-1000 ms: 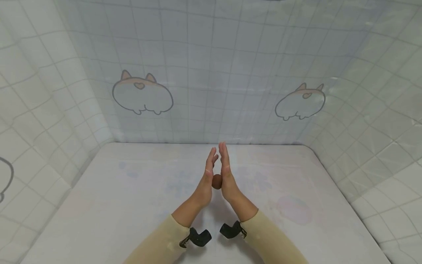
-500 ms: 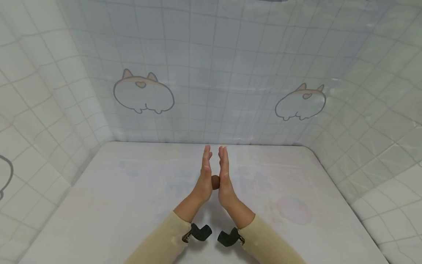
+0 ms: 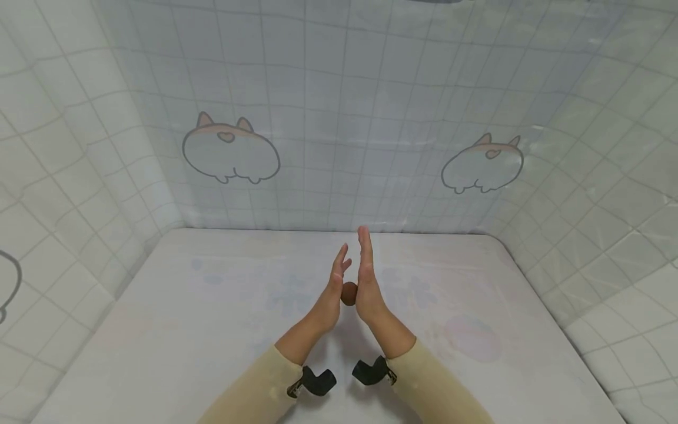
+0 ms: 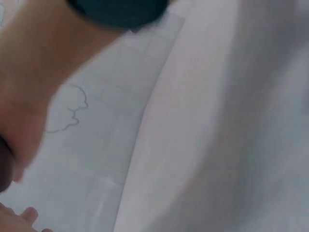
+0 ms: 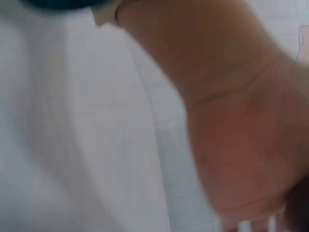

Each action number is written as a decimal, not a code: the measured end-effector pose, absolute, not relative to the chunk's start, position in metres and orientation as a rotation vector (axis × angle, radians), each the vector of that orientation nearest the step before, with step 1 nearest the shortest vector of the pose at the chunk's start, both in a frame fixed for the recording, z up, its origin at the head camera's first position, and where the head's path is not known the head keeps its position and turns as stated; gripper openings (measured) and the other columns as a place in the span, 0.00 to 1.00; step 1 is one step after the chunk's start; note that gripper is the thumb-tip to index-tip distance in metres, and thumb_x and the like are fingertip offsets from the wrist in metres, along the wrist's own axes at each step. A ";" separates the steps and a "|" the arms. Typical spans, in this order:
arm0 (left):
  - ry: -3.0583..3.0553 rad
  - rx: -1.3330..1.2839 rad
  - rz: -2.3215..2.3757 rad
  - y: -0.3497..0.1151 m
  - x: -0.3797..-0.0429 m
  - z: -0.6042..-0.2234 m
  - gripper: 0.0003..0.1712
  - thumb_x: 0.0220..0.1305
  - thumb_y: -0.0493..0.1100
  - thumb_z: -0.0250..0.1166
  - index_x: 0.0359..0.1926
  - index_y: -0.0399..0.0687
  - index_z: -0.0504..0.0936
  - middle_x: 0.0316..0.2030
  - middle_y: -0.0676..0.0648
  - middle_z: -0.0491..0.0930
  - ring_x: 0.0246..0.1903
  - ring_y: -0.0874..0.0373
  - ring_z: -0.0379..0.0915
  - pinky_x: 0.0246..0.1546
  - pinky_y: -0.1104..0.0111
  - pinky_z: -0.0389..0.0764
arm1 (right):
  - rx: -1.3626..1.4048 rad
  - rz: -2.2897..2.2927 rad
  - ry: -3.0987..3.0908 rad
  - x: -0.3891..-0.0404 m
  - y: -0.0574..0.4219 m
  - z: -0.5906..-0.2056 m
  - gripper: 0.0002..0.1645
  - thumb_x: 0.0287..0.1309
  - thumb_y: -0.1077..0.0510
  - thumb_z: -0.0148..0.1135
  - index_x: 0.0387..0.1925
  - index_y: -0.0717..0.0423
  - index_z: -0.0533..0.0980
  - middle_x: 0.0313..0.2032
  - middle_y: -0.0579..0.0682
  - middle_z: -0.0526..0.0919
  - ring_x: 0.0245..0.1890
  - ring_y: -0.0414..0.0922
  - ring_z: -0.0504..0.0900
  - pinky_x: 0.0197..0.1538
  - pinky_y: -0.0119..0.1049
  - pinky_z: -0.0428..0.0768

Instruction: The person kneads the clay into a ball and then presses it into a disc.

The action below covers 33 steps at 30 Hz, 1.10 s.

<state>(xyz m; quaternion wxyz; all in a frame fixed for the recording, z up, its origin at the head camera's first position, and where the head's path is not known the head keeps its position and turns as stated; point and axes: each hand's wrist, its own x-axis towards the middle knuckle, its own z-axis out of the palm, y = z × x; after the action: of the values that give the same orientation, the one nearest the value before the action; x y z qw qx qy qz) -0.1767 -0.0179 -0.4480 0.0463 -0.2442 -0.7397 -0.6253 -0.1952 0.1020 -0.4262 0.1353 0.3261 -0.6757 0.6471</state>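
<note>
A small brown ball (image 3: 349, 294), smooth and matte, sits between two palms in the middle of the head view. On its left side lies the palm of my left hand (image 3: 328, 299), fingers extended upward and slightly apart. My right hand (image 3: 369, 294) presses from the other side, its straight fingers reaching higher than the left ones. Both hands are above the table, leaning toward each other. In the left wrist view, part of the dark ball (image 4: 5, 166) shows at the left edge. The right wrist view catches the ball (image 5: 299, 208) at its lower right corner, partly cut off.
A white table (image 3: 212, 330) with faint pastel prints lies under the hands. Grid-patterned curtains (image 3: 318, 147) with cartoon animal drawings enclose the back and both sides. Black wrist cameras (image 3: 319, 381) are strapped over the cream sleeves (image 3: 254, 386).
The palms slide against each other with the ball between them. Since half a second ago, the right hand has gone forward and the left hand back; the ball has shifted slightly right.
</note>
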 end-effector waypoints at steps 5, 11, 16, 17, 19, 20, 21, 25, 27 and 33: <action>-2.148 -0.823 -1.983 -0.016 -0.173 -0.444 0.53 0.64 0.82 0.24 0.80 0.60 0.32 0.79 0.51 0.32 0.77 0.43 0.38 0.68 0.34 0.41 | 0.918 1.880 -2.083 -0.202 0.104 -0.430 0.57 0.61 0.15 0.23 0.80 0.41 0.33 0.79 0.44 0.34 0.78 0.47 0.34 0.70 0.69 0.37; -1.974 -0.862 -1.991 -0.017 -0.173 -0.437 0.54 0.67 0.79 0.21 0.80 0.49 0.29 0.79 0.46 0.28 0.77 0.41 0.36 0.70 0.38 0.38 | 1.033 1.618 -2.213 -0.207 0.105 -0.441 0.56 0.65 0.19 0.18 0.80 0.48 0.34 0.79 0.51 0.34 0.78 0.52 0.35 0.68 0.72 0.41; -1.886 -0.808 -2.014 -0.018 -0.175 -0.433 0.55 0.66 0.80 0.23 0.80 0.49 0.29 0.79 0.46 0.29 0.77 0.42 0.34 0.68 0.35 0.35 | 1.089 1.629 -2.230 -0.206 0.104 -0.448 0.53 0.65 0.19 0.18 0.80 0.45 0.34 0.79 0.48 0.34 0.78 0.51 0.33 0.68 0.72 0.40; -1.876 -0.795 -2.013 -0.018 -0.175 -0.432 0.55 0.66 0.80 0.24 0.80 0.49 0.29 0.79 0.46 0.29 0.77 0.42 0.33 0.68 0.34 0.34 | 1.104 1.643 -2.223 -0.205 0.104 -0.449 0.53 0.65 0.19 0.18 0.80 0.45 0.33 0.79 0.48 0.33 0.78 0.51 0.33 0.68 0.72 0.40; -1.860 -0.768 -1.999 -0.019 -0.177 -0.431 0.56 0.66 0.81 0.25 0.80 0.50 0.30 0.79 0.46 0.29 0.77 0.41 0.34 0.67 0.33 0.34 | 1.152 1.682 -2.193 -0.203 0.103 -0.451 0.53 0.66 0.20 0.18 0.80 0.45 0.33 0.79 0.48 0.33 0.78 0.52 0.32 0.68 0.73 0.39; -1.857 -0.755 -1.992 -0.020 -0.179 -0.430 0.56 0.66 0.81 0.25 0.80 0.50 0.30 0.79 0.46 0.29 0.77 0.41 0.34 0.67 0.33 0.33 | 1.180 1.701 -2.174 -0.203 0.102 -0.452 0.53 0.66 0.20 0.18 0.80 0.46 0.32 0.79 0.49 0.32 0.78 0.52 0.32 0.68 0.72 0.39; -1.862 -0.741 -1.979 -0.020 -0.180 -0.430 0.56 0.66 0.81 0.25 0.80 0.50 0.30 0.79 0.45 0.29 0.77 0.41 0.34 0.67 0.33 0.33 | 1.210 1.715 -2.151 -0.202 0.101 -0.453 0.53 0.66 0.20 0.17 0.80 0.47 0.32 0.79 0.49 0.32 0.78 0.52 0.32 0.68 0.72 0.38; -1.908 -0.662 -1.958 -0.025 -0.185 -0.429 0.57 0.63 0.84 0.26 0.80 0.56 0.31 0.79 0.45 0.35 0.77 0.44 0.34 0.67 0.32 0.35 | 1.332 1.749 -2.053 -0.198 0.097 -0.453 0.55 0.66 0.20 0.16 0.80 0.50 0.30 0.79 0.50 0.31 0.78 0.52 0.31 0.70 0.69 0.37; -1.942 -0.619 -1.956 -0.027 -0.187 -0.430 0.55 0.62 0.85 0.26 0.80 0.61 0.32 0.79 0.47 0.37 0.77 0.47 0.34 0.67 0.33 0.36 | 1.381 1.739 -2.001 -0.196 0.095 -0.451 0.55 0.67 0.21 0.16 0.79 0.53 0.30 0.79 0.51 0.31 0.78 0.52 0.31 0.71 0.66 0.37; -2.052 -0.619 -1.906 -0.027 -0.190 -0.439 0.49 0.67 0.80 0.25 0.80 0.61 0.34 0.79 0.51 0.37 0.77 0.48 0.36 0.67 0.33 0.40 | 1.360 1.687 -1.891 -0.192 0.093 -0.441 0.55 0.69 0.23 0.15 0.78 0.59 0.31 0.79 0.57 0.33 0.78 0.55 0.32 0.73 0.60 0.37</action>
<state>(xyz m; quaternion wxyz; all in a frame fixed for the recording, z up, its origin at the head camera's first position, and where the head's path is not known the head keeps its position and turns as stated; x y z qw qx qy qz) -0.1904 -0.0271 -0.4394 0.1363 -0.2139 -0.7087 -0.6583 -0.1922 0.0929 -0.4406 0.1323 0.4687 -0.6517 0.5815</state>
